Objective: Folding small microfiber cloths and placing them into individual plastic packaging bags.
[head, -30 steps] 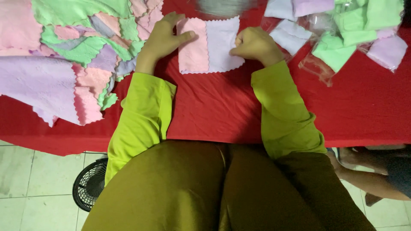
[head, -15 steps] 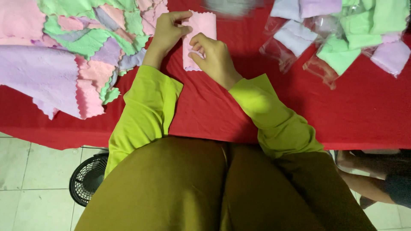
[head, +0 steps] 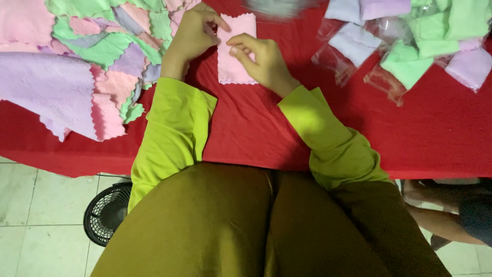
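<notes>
Now the left hand (head: pixel 192 33) pinches the folded pink cloth (head: pixel 237 51) at its top-left corner while the right hand (head: pixel 261 61), seemingly loose-fingered, presses its right edge, long axis running away along the red surface (head: pixel 256 128).

Surface: I see a red-covered table (head: pixel 246 128).
On it, centre: folded pink cloth (head: pixel 233 72).
Left: loose cloth heap (head: pixel 87 61).
Right: bagged folded cloths (head: pixel 410 46).

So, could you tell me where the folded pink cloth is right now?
In the head view, the folded pink cloth lies top centre on the red table, between the left hand and right hand.
</notes>
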